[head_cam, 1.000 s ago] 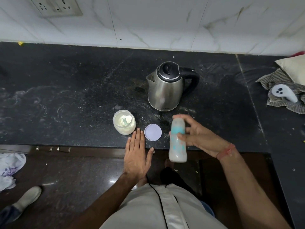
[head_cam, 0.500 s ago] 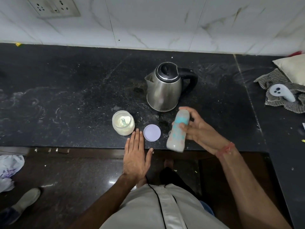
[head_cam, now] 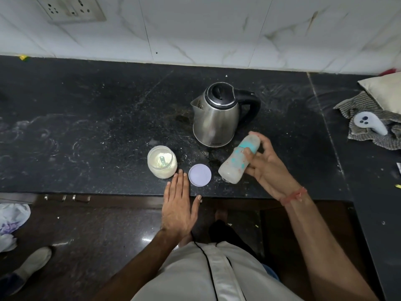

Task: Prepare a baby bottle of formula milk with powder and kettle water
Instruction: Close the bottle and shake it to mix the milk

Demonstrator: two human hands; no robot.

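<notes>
My right hand (head_cam: 267, 168) grips a baby bottle (head_cam: 237, 162) with teal markings and milky liquid inside, tilted with its top toward the upper right, just above the counter. My left hand (head_cam: 179, 205) lies flat with fingers together on the front edge of the black counter (head_cam: 97, 131), holding nothing. Right beyond its fingertips stands an open jar of formula powder (head_cam: 161, 164) with a scoop in it, and the jar's lilac lid (head_cam: 199, 175) lies flat beside it. A steel kettle (head_cam: 217, 115) with a black lid and handle stands behind the bottle.
A striped cloth (head_cam: 366, 124) with a white handheld controller (head_cam: 368, 123) on it lies at the right, next to a cushion (head_cam: 384, 90). A wall socket (head_cam: 71, 8) sits at the upper left. Below the counter are a dark floor, a shoe (head_cam: 28, 268) and a white bag (head_cam: 10, 222).
The bottle in my right hand has swung from upright to tilted, moving up and to the right as it is shaken. My left hand has stayed flat on the counter edge.
</notes>
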